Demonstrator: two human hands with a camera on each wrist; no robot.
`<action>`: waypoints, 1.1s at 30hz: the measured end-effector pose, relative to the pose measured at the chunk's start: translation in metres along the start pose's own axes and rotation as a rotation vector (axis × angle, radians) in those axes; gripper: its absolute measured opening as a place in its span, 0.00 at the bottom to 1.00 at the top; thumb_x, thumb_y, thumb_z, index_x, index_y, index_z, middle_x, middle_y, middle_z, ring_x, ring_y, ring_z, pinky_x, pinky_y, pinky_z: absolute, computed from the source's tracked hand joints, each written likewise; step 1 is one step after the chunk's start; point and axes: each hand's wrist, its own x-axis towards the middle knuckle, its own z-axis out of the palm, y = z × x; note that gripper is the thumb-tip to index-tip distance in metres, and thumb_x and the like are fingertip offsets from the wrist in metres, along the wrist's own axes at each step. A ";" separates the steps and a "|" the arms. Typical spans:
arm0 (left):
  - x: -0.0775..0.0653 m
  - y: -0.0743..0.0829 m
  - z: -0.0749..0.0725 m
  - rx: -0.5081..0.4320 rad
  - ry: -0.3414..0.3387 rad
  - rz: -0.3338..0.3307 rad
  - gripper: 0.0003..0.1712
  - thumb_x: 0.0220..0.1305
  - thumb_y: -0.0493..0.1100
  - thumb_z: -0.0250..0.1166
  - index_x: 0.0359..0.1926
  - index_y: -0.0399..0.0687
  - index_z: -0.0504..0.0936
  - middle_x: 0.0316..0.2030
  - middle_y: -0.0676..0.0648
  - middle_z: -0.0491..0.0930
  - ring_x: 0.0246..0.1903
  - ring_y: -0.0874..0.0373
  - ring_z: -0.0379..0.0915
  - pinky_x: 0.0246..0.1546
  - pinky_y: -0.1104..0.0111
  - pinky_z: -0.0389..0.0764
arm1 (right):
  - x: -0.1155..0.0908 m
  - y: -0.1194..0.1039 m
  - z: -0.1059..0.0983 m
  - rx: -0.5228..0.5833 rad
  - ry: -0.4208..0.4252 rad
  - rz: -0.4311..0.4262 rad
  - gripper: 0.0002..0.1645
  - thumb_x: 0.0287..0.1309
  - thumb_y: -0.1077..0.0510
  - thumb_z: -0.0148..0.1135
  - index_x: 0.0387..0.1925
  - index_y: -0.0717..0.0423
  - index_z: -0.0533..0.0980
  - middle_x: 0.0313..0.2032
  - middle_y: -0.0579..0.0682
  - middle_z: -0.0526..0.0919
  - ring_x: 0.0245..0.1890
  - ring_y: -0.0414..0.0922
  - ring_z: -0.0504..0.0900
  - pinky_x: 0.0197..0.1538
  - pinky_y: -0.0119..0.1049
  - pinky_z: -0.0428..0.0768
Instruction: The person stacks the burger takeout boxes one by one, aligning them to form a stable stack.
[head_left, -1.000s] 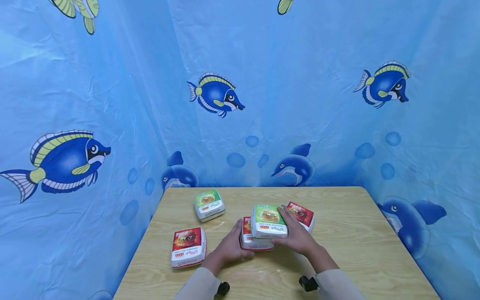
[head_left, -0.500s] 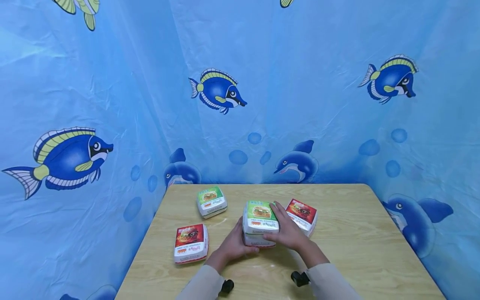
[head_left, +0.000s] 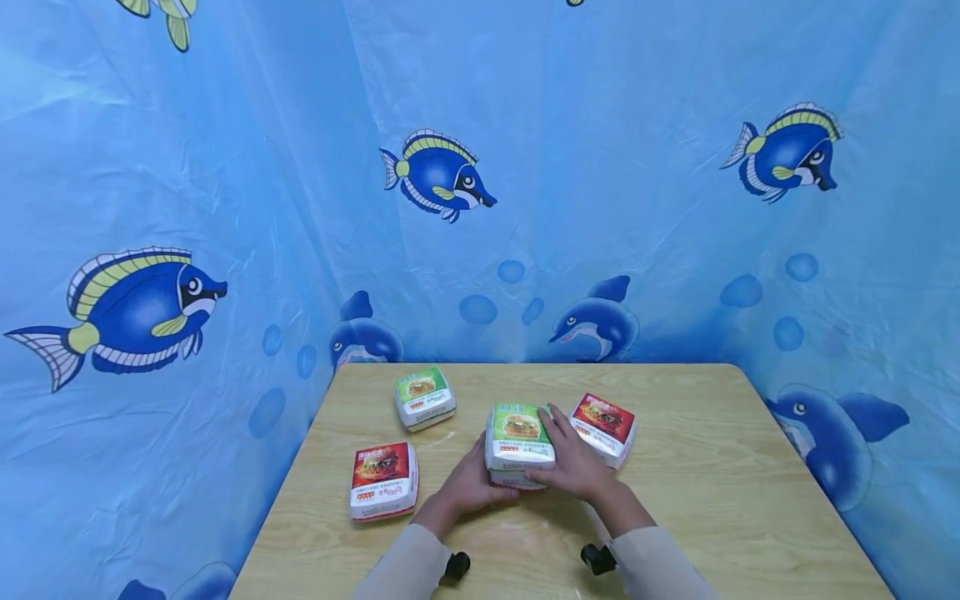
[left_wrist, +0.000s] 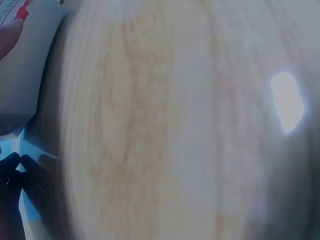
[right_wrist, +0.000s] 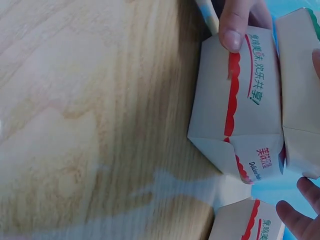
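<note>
A green-topped burger box [head_left: 519, 429] sits squarely over a second burger box with red trim [right_wrist: 235, 95] in the middle of the table. My right hand [head_left: 573, 467] grips the green box's right side, fingers at its upper edge and thumb along the front. My left hand [head_left: 468, 483] holds the lower box from the left. In the right wrist view, the left thumb lies on the lower box's wall, and the green box [right_wrist: 301, 95] is right against that box. The lower box's top is hidden. A corner of a white box [left_wrist: 25, 75] shows in the left wrist view.
One red burger box [head_left: 384, 482] lies left of the hands, and another red burger box [head_left: 604, 425] stands just behind the right hand. At the back left is a green burger box [head_left: 424, 398]. A blue sea-print curtain [head_left: 637, 192] surrounds the wooden table [head_left: 720, 475].
The green box has shifted left and settled into line over the red-trimmed box, my right hand moving with it. The left hand keeps its hold. The head view has tilted slightly.
</note>
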 end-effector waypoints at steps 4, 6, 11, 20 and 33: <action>0.000 -0.001 -0.002 -0.004 -0.012 -0.012 0.67 0.39 0.65 0.79 0.75 0.71 0.45 0.67 0.61 0.61 0.64 0.62 0.61 0.65 0.58 0.62 | -0.001 -0.001 0.001 -0.052 0.009 -0.005 0.70 0.38 0.18 0.62 0.77 0.44 0.50 0.75 0.53 0.48 0.63 0.59 0.68 0.54 0.57 0.75; 0.000 -0.001 -0.002 -0.001 -0.019 -0.026 0.66 0.39 0.66 0.78 0.74 0.72 0.47 0.67 0.62 0.63 0.64 0.63 0.61 0.64 0.58 0.63 | -0.001 -0.002 0.000 -0.060 0.016 -0.012 0.70 0.38 0.17 0.62 0.77 0.45 0.50 0.75 0.53 0.48 0.63 0.59 0.68 0.53 0.57 0.75; 0.000 -0.002 -0.002 -0.008 -0.032 -0.044 0.66 0.39 0.66 0.78 0.74 0.72 0.46 0.67 0.62 0.63 0.64 0.63 0.61 0.65 0.59 0.62 | -0.003 -0.003 -0.002 -0.059 0.034 -0.022 0.70 0.38 0.17 0.61 0.77 0.45 0.49 0.75 0.53 0.49 0.63 0.59 0.68 0.54 0.56 0.75; 0.000 -0.006 -0.001 0.081 -0.055 -0.069 0.67 0.41 0.71 0.73 0.76 0.71 0.41 0.69 0.59 0.59 0.67 0.61 0.57 0.66 0.59 0.60 | -0.005 -0.002 -0.006 -0.057 0.036 0.012 0.71 0.37 0.18 0.62 0.76 0.47 0.50 0.74 0.55 0.50 0.63 0.60 0.67 0.57 0.59 0.73; -0.003 0.004 -0.005 0.084 -0.070 -0.094 0.64 0.47 0.68 0.72 0.76 0.68 0.42 0.70 0.57 0.59 0.66 0.60 0.57 0.65 0.57 0.61 | -0.003 -0.003 -0.007 -0.071 0.034 0.026 0.71 0.38 0.19 0.64 0.76 0.47 0.50 0.74 0.56 0.49 0.63 0.62 0.67 0.57 0.59 0.72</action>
